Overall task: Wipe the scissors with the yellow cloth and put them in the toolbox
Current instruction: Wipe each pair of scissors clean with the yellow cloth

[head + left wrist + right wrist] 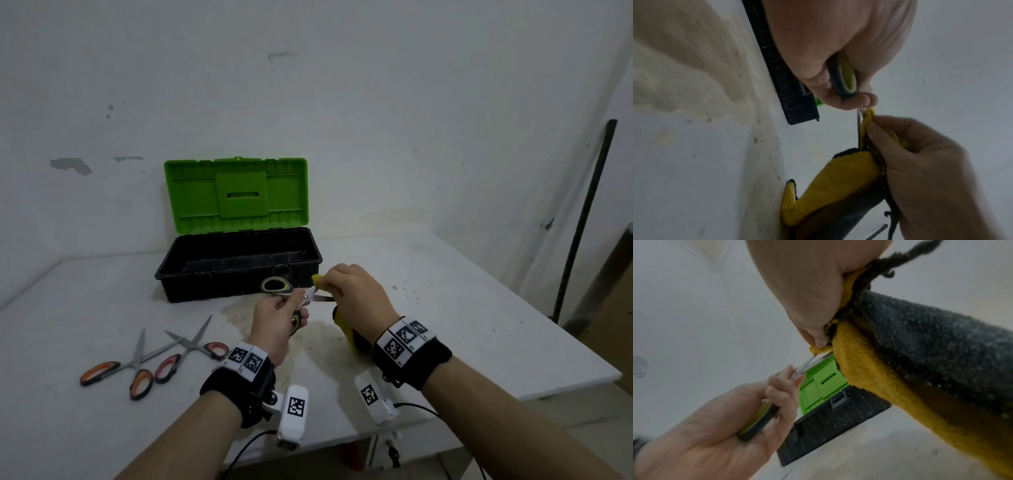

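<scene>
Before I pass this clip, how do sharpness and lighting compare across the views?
Head view: dim, even light, sharp on the toolbox, edges bowed. Left wrist view: left hand soft, yellow cloth clearer. Right wrist view: scissors blurred.

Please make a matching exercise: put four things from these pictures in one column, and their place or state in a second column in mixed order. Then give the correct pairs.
Things:
1. toolbox
2. cloth
3. green-handled scissors
4. orange-handled scissors

Places or states:
A. lying on the table, left of the hands
B. held in the left hand
C. open, lid up
D. pinched in the right hand

Pairs: 1-C, 2-D, 3-B, 4-A
</scene>
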